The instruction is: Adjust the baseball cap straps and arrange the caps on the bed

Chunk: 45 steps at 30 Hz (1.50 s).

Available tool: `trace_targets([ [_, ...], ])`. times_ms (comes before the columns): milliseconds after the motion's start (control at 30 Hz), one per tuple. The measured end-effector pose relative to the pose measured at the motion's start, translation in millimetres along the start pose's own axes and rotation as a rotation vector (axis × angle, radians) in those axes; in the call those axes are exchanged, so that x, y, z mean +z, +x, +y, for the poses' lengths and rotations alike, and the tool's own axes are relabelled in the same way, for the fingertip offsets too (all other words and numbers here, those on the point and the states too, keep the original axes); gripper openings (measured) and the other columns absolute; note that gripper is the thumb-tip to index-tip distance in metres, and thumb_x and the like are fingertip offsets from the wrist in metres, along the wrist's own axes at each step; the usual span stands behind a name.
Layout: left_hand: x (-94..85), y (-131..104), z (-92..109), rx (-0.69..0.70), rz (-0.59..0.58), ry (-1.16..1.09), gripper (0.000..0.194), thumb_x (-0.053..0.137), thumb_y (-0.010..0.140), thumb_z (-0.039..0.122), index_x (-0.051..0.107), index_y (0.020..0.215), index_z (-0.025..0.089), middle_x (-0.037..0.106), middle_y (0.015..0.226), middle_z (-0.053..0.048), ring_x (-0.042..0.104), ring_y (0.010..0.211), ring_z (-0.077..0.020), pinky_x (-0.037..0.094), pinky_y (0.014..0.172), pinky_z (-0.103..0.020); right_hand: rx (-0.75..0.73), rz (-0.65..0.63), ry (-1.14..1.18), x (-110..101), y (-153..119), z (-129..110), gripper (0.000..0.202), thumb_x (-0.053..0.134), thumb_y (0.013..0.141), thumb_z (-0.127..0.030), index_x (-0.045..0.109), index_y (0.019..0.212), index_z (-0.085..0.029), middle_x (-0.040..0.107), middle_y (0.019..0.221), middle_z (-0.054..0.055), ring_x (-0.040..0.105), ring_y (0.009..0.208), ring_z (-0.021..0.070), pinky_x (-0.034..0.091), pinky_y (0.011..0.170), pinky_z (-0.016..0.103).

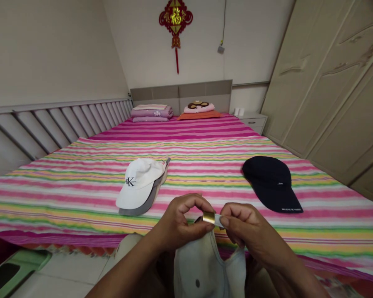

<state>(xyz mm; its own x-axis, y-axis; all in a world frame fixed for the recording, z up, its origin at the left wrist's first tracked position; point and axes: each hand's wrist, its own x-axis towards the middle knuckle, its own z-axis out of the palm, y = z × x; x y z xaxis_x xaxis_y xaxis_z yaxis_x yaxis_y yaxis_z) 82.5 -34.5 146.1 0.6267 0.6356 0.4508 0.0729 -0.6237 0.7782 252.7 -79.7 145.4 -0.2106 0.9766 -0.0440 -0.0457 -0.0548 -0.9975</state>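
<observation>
A pale grey baseball cap (195, 265) hangs below my hands, its back opening facing up toward me. My left hand (186, 219) pinches the gold metal buckle (209, 217) of its back strap between thumb and finger. Out of the buckle's right side comes the light strap end (218, 220), gripped between the thumb and fingers of my right hand (245, 223). Beyond my left hand, a white cap (139, 178) with black letters lies on top of a grey cap (136, 210). Past my right hand lies a dark navy cap (270, 182), brim toward me.
The caps lie on a bed with a striped sheet (202, 165). Folded purple bedding (152, 113) and a pink pillow (199, 108) sit by the headboard (202, 92). A railing (49, 128) runs along the left; a wardrobe (332, 95) stands right. At lower left is a green stool (31, 263).
</observation>
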Motion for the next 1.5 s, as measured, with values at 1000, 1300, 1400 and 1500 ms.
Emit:
trace_targets([
  [1000,14.7,-10.7,-19.2,-0.147,0.186,-0.42,0.042,0.068,0.064,0.013,0.056,0.103,0.021,0.063,0.084,-0.002,0.057,0.082,-0.0128,0.041,0.079,-0.026,0.003,-0.066,0.077,-4.4,1.0,16.9,0.027,0.059,0.071,-0.038,0.048,0.061,-0.016,0.049,0.051,-0.002,0.041,0.048,0.0091,0.028,0.048,0.024],
  [1300,16.9,-11.9,-21.4,-0.184,0.235,-0.546,0.044,0.067,0.064,0.009,0.055,0.104,0.022,0.062,0.083,-0.001,0.057,0.082,-0.0113,0.041,0.078,-0.024,-0.015,-0.138,0.149,-6.8,5.0,25.4,0.031,0.05,0.078,-0.042,0.056,0.07,-0.013,0.056,0.057,0.002,0.048,0.052,0.0108,0.033,0.051,0.024],
  [1400,17.2,-12.7,-22.1,-0.198,0.256,-0.575,0.043,0.067,0.065,0.01,0.055,0.104,0.024,0.062,0.085,0.0,0.057,0.084,-0.0109,0.042,0.075,-0.021,0.031,-0.115,0.15,-9.7,4.6,27.8,0.027,0.056,0.074,-0.038,0.055,0.063,-0.013,0.056,0.051,0.001,0.047,0.047,0.0095,0.032,0.048,0.023],
  [1500,17.3,-11.5,-21.3,-0.211,0.248,-0.572,0.044,0.068,0.063,0.012,0.055,0.104,0.024,0.062,0.083,0.0,0.057,0.082,-0.0112,0.043,0.071,-0.02,0.051,-0.072,0.186,-7.6,4.8,28.0,0.027,0.06,0.071,-0.036,0.053,0.059,-0.014,0.054,0.046,0.0,0.042,0.041,0.0074,0.029,0.044,0.022],
])
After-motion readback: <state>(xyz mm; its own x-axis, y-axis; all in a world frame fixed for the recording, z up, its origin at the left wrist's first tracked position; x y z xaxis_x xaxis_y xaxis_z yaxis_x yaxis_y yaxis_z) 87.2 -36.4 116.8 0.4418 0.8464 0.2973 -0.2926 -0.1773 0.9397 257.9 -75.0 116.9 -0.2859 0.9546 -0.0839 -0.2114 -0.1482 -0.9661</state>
